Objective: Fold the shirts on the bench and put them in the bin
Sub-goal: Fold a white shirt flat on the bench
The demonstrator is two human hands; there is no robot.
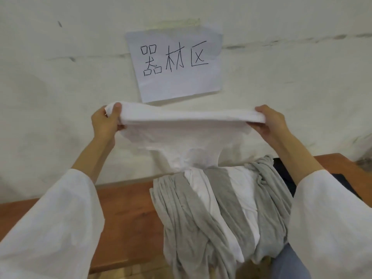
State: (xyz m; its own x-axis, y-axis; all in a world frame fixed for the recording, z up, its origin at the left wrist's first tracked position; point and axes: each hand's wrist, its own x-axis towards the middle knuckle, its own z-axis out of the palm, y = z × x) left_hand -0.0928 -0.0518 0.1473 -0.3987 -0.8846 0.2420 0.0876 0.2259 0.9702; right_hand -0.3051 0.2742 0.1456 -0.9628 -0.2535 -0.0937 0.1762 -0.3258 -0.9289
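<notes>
- Held white shirt [181, 127]: up in the air in front of the wall [60, 97], stretched level between both hands above the far edge of the table [124, 218]; its lower part narrows, hangs down and touches the top of the pile [221, 208]
- left hand [105, 122]: grips the left end of the top edge, thumb pressed over the cloth, the rest curled under it
- right hand [269, 122]: grips the right end, fingers [261, 109] curled over the top edge, thumb below
- Handling, judged: thin knit, light and limp, no stiffness of its own; it sags wherever it is not held, so it needs two holds well apart at corners or seams. Not slippery, not fragile. Which edge is being held, hem or shoulders, I cannot tell
- Pile: grey and white shirts twisted together on the right part of the table, draping over the near edge towards the floor
- In the way, judged: the hanging tail meets the pile, so a further lift may drag neighbours along or tip them off the near edge; shake it free first
- Wood of the table shows left of the pile; judged the likely spot to lay the shirt flat
- Around: paper sign [175, 63] with handwritten characters taped to the wall; dark cloth [281, 168] at the far right behind the pile; blue-grey cloth [289, 262] near right, nature unclear
- bin: not in view
</notes>
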